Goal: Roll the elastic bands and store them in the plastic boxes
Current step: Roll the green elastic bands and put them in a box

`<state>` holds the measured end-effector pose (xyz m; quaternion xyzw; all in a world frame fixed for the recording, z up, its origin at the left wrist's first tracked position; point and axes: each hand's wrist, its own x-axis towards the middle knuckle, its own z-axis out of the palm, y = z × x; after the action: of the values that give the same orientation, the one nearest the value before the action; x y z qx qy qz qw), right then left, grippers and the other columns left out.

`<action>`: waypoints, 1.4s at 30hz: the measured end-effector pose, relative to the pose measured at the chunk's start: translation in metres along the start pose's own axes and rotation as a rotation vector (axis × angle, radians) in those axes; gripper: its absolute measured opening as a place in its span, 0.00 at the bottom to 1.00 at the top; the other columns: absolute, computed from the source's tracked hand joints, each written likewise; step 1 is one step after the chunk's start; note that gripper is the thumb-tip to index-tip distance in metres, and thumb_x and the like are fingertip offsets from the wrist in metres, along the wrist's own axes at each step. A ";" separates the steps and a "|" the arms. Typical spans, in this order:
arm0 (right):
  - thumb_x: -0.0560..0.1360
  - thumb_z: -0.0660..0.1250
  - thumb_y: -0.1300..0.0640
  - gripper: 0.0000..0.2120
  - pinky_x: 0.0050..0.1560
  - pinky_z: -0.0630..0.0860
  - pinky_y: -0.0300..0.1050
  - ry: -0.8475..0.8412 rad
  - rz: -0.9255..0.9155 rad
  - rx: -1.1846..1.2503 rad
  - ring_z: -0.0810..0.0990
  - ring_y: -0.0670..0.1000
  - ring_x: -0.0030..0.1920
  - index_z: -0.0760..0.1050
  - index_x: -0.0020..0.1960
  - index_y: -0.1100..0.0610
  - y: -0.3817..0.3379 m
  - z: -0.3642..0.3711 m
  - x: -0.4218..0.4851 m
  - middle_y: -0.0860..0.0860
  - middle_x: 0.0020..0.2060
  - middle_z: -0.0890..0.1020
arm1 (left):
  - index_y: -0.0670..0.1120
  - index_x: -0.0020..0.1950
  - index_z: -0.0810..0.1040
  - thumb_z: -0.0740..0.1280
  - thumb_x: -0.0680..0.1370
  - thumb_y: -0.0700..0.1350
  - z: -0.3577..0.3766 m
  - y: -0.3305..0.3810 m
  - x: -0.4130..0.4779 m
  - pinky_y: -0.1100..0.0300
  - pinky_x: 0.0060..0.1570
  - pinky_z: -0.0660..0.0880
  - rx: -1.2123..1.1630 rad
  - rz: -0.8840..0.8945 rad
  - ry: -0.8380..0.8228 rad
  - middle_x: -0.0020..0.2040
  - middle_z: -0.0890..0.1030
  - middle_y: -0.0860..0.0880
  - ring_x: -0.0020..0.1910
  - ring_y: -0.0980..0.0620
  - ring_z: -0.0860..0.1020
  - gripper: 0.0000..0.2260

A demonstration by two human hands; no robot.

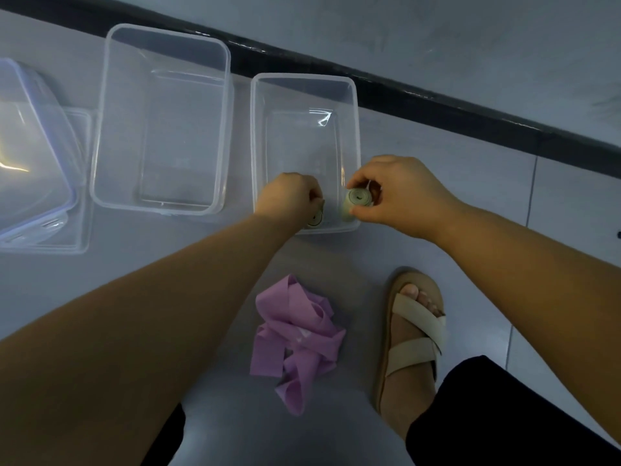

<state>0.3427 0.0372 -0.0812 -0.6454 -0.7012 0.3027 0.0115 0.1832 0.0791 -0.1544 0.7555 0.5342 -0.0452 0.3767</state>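
On grey floor tiles (504, 203), left hand (289, 194) pinches one roll (316, 219), right hand (401, 196) another roll (359, 197), at the clear box (302, 77).

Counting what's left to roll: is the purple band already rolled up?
No, the purple band lies loose and crumpled on the floor.

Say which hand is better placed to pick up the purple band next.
Left, probably: the left hand holds its roll low in the box, ready to release; the right hand holds its roll higher.
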 end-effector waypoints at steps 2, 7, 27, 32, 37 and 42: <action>0.71 0.71 0.55 0.15 0.47 0.70 0.38 -0.007 -0.031 -0.029 0.73 0.46 0.44 0.78 0.57 0.57 -0.003 -0.002 0.007 0.52 0.49 0.78 | 0.45 0.52 0.81 0.64 0.77 0.44 0.000 -0.002 0.000 0.53 0.50 0.75 -0.006 -0.007 0.009 0.52 0.81 0.45 0.52 0.44 0.78 0.09; 0.73 0.68 0.57 0.14 0.53 0.70 0.42 -0.114 -0.068 -0.159 0.75 0.51 0.53 0.77 0.59 0.56 -0.005 0.008 0.018 0.52 0.54 0.79 | 0.46 0.54 0.81 0.64 0.78 0.45 0.002 -0.002 -0.001 0.53 0.51 0.76 -0.022 -0.017 0.009 0.53 0.81 0.45 0.51 0.44 0.78 0.09; 0.76 0.59 0.67 0.14 0.51 0.68 0.47 -0.249 -0.178 -0.583 0.75 0.59 0.48 0.76 0.58 0.59 0.002 0.050 0.041 0.56 0.48 0.79 | 0.45 0.57 0.79 0.61 0.78 0.42 0.003 -0.001 -0.002 0.55 0.50 0.74 0.004 -0.022 0.006 0.57 0.79 0.43 0.54 0.42 0.77 0.11; 0.75 0.61 0.66 0.12 0.48 0.74 0.49 -0.353 -0.177 -0.568 0.77 0.59 0.49 0.77 0.56 0.62 0.003 0.047 0.048 0.58 0.51 0.78 | 0.46 0.57 0.80 0.61 0.78 0.42 0.003 -0.002 -0.002 0.54 0.51 0.75 -0.003 -0.020 0.007 0.56 0.79 0.43 0.54 0.43 0.77 0.11; 0.76 0.58 0.67 0.17 0.52 0.72 0.52 -0.339 -0.128 -0.508 0.73 0.61 0.55 0.72 0.64 0.62 0.001 0.045 0.043 0.59 0.60 0.72 | 0.46 0.57 0.80 0.61 0.78 0.42 0.002 -0.002 -0.001 0.53 0.52 0.75 0.006 -0.014 -0.008 0.56 0.79 0.44 0.53 0.42 0.77 0.11; 0.76 0.58 0.67 0.15 0.53 0.65 0.47 -0.234 -0.069 -0.518 0.72 0.60 0.56 0.74 0.60 0.61 -0.006 0.044 0.039 0.59 0.53 0.76 | 0.47 0.57 0.80 0.61 0.78 0.42 0.003 -0.003 -0.003 0.53 0.52 0.74 0.010 -0.003 -0.005 0.56 0.79 0.43 0.54 0.42 0.77 0.11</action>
<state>0.3126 0.0551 -0.1289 -0.5633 -0.7734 0.1852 -0.2243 0.1807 0.0755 -0.1564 0.7564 0.5343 -0.0504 0.3741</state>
